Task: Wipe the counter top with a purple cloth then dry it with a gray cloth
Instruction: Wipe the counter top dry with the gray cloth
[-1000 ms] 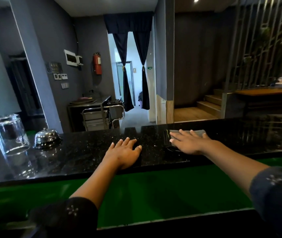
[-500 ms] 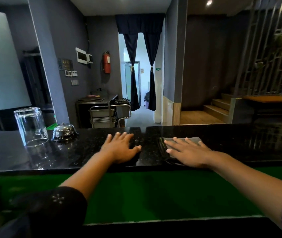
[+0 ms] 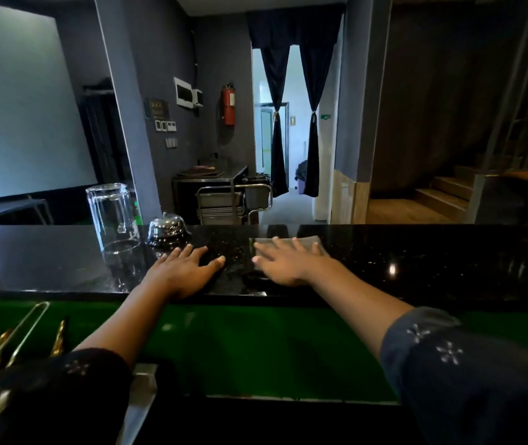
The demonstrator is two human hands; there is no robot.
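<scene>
A glossy black counter top (image 3: 416, 261) runs across the view. A folded gray cloth (image 3: 310, 242) lies flat on it near the middle. My right hand (image 3: 285, 261) presses down on this cloth with its fingers spread, so only the cloth's far edge shows. My left hand (image 3: 185, 271) rests palm down on the bare counter just left of the cloth, fingers apart, holding nothing. No purple cloth is in view.
An upturned clear glass (image 3: 113, 216) and a chrome service bell (image 3: 166, 228) stand on the counter to the left of my left hand. Below the counter is a green surface (image 3: 256, 348) with gold utensils (image 3: 15, 342) at the left.
Both hands and the gray cloth have slid left along the counter, toward the bell and the glass. My view has turned left with them.
</scene>
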